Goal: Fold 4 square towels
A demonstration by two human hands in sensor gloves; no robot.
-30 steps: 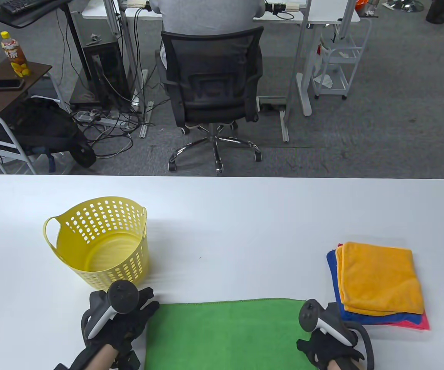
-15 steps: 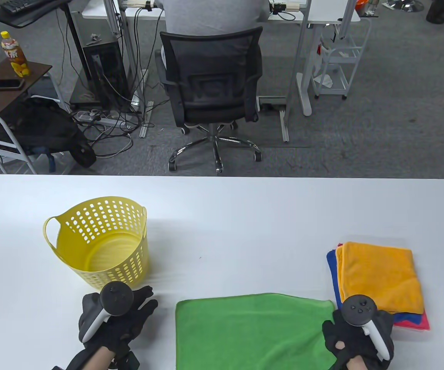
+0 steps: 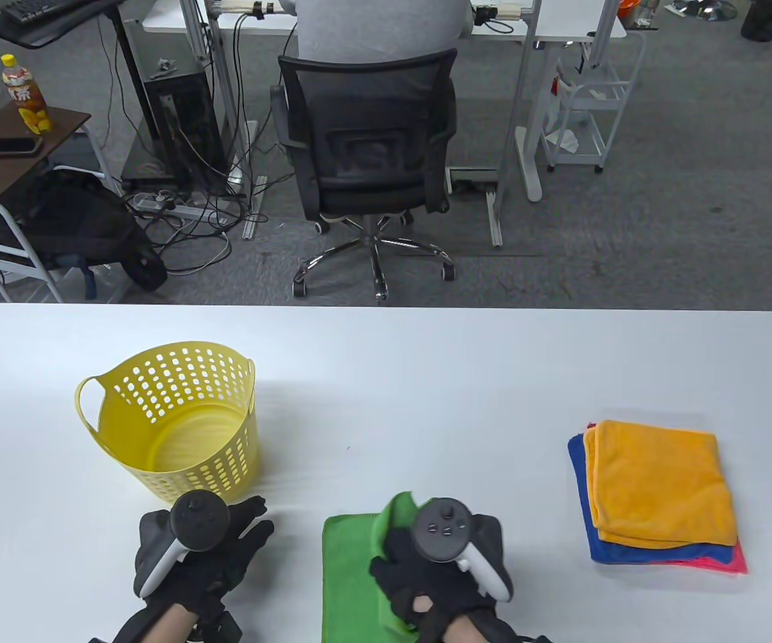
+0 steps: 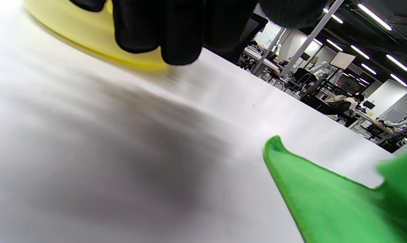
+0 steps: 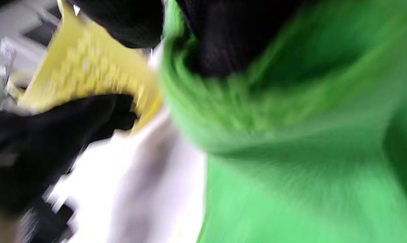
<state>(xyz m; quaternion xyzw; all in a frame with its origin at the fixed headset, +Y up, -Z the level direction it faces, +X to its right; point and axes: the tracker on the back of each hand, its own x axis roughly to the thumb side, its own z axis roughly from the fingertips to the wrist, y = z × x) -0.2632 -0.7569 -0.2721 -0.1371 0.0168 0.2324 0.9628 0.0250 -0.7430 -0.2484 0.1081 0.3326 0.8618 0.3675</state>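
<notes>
A green towel [image 3: 349, 576] lies at the table's front edge, its right half lifted and carried over its left half. My right hand [image 3: 396, 546] grips that lifted edge above the towel; the right wrist view shows its fingers [image 5: 223, 37] closed on blurred green cloth [image 5: 291, 135]. My left hand [image 3: 252, 526] is empty, fingers spread, on the table left of the towel and apart from it. The left wrist view shows the towel's corner [image 4: 325, 199] curling up. Three folded towels are stacked at the right: orange [image 3: 661, 482] on blue [image 3: 587, 529] on pink [image 3: 728, 562].
A yellow perforated basket [image 3: 178, 415] stands empty just beyond my left hand; it also shows in the left wrist view [image 4: 88, 37] and the right wrist view [image 5: 88, 67]. The white table [image 3: 426, 402] stretches behind. An office chair with a seated person is beyond the far edge.
My right hand took the towel's right edge and swept it left over the towel. The left hand let go of the towel's left corner and stayed in place.
</notes>
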